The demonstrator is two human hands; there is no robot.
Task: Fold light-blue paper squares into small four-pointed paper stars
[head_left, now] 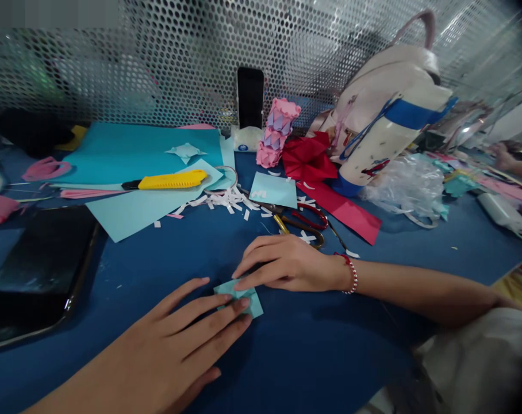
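A small light-blue folded paper piece (253, 303) lies on the blue table (330, 356) in front of me. My left hand (179, 339) rests flat on the table, fingers stretched out, with its fingertips pressing the paper's near edge. My right hand (282, 264), with a beaded bracelet at the wrist, reaches in from the right with fingers extended and presses down on the paper's far edge. Neither hand grips anything.
A yellow box cutter (170, 181) lies on light-blue sheets (131, 155). Scissors (302, 221), white paper scraps (229, 201), red paper (342, 210), a pink folded tower (276, 132), an upright phone (250, 96), a white bag (390, 109) and a dark tablet (37, 270) surround the work spot.
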